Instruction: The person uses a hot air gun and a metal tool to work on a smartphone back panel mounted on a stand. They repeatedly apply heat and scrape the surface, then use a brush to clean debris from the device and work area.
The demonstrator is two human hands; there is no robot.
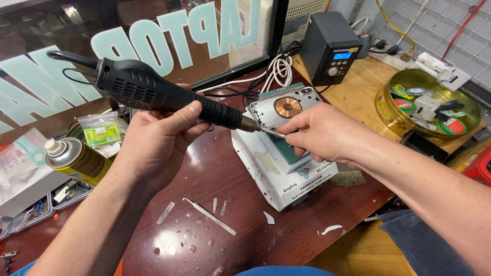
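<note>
Now the left hand (153,140) grips the black hot-air gun (153,92), its nozzle pointing right at the phone housing (286,108), while the right hand (319,134) pinches tweezers (273,133).

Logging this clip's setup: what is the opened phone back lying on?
The phone back rests on a green pad atop a white box-shaped machine. The right hand covers its lower edge and part of the pad, so contact there is hidden.

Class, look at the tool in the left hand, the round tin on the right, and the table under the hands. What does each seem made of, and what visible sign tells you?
Hot-air tool: likely matte black plastic, with moulded vent slots; metal nozzle tip.
Round tin: apparently gold-coloured metal, with a thin shiny rim.
Table: seemingly dark red-brown varnished wood; its gloss reflects light.
</note>
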